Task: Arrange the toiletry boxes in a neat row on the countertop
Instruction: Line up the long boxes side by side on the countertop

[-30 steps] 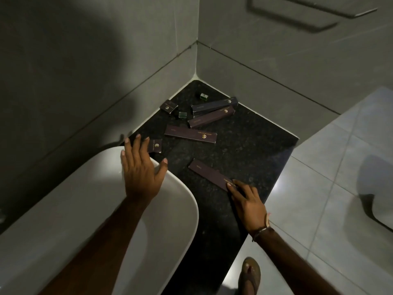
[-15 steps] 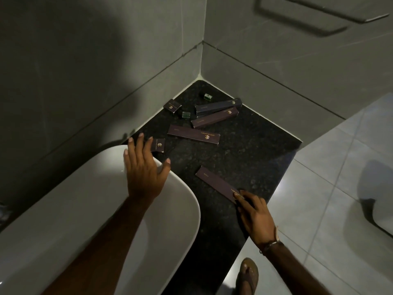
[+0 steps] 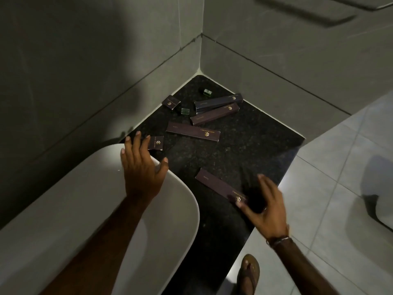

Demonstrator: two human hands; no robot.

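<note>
Several dark purple toiletry boxes lie scattered on the black granite countertop (image 3: 244, 150). Two long boxes (image 3: 219, 101) (image 3: 214, 114) lie side by side near the back corner, and a third long box (image 3: 192, 132) sits in the middle. The nearest long box (image 3: 219, 185) lies diagonally by the front edge. My right hand (image 3: 263, 206) hovers spread at that box's near end, thumb tip touching or just beside it, slightly blurred. My left hand (image 3: 141, 167) rests flat on the basin rim, fingertips beside a small box (image 3: 157, 143). Another small box (image 3: 170, 102) lies by the left wall.
A white basin (image 3: 180, 201) takes up the left of the counter. Two small green items (image 3: 185, 111) (image 3: 206, 91) lie among the back boxes. Grey tiled walls close the corner. The floor and my sandalled foot (image 3: 248, 273) are to the right, below the counter's edge.
My right hand has lifted its fingers off the nearest long box and spread open, after sliding along with that box toward the front edge. The left hand stays on the basin rim.
</note>
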